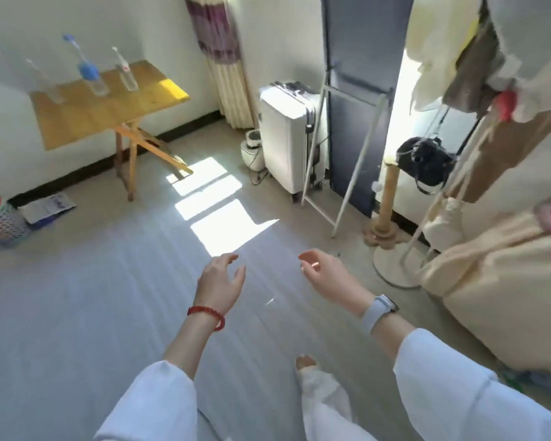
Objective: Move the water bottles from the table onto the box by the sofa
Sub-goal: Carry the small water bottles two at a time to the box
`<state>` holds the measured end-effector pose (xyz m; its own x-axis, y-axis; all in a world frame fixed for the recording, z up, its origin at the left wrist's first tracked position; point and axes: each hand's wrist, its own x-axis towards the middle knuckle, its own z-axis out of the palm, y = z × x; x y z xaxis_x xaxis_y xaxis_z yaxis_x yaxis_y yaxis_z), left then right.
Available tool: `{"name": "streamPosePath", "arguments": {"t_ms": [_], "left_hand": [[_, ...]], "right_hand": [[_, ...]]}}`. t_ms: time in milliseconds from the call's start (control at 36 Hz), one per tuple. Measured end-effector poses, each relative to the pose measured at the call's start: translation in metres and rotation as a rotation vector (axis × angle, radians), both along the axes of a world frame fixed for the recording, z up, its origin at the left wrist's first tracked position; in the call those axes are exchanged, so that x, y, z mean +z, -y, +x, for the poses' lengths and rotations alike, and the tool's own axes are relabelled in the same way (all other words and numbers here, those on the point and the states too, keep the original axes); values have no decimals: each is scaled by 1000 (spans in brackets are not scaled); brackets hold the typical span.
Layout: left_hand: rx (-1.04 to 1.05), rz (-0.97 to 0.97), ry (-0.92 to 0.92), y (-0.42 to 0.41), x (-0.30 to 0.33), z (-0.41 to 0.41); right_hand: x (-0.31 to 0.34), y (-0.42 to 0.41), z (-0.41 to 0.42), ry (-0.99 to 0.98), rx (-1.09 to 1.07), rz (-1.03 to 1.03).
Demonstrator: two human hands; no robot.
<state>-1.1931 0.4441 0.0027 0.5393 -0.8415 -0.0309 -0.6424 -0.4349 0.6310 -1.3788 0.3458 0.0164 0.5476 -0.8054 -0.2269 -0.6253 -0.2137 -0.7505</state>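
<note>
Across the sunlit floor (109, 297) three bottles wait upright on the tabletop (109, 113), left hand (218, 281) and right hand (328, 278) both loose and empty — best approach squarely, grip mid-body.

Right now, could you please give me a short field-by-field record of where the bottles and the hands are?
table: wooden folding table, against the far wall
bottles: blue-label bottle, red-label bottle, plain clear bottle, all upright on the table
left hand: open, empty, over the floor
right hand: open, empty
box: not in view
</note>
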Motion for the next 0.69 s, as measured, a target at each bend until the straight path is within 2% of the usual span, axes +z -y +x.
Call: {"name": "streamPosePath", "arguments": {"t_ms": [278,528,694], "left_hand": [[302,-74,-11,112,52,181],[580,-55,-55,119,19,351],[624,-76,-44,156,14,505]], "right_hand": [[38,145,235,35,310,-47],[20,188,438,61,550,-22],[15,229,591,36,588,-40]]}}
